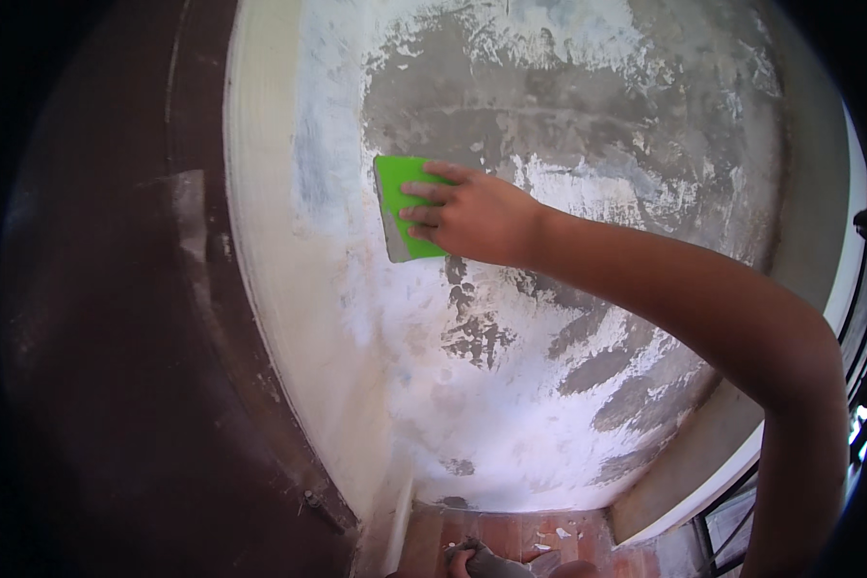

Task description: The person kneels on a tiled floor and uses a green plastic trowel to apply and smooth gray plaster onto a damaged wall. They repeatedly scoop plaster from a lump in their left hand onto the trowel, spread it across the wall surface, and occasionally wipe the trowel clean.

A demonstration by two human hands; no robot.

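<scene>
My right hand (477, 214) reaches in from the right, its forearm bent across the view. It is closed on a flat green putty spreader (396, 188), fingers laid over its face. Grey putty coats the spreader's left edge, which lies against or very near the wall (511, 443). Grey compound (433, 91) covers the upper wall in smears, with white patches between. At the lower edge, a grey lump (504, 566) shows beside partly cut-off skin; whether this is my left hand or a foot I cannot make out.
A dark brown door or panel (116, 337) fills the left side, beside a cream wall strip (270, 183). Reddish floor tiles (511, 530) below carry white flakes (563, 533). At right, a beige reveal (684, 467) borders a dark-framed window or grille (727, 530).
</scene>
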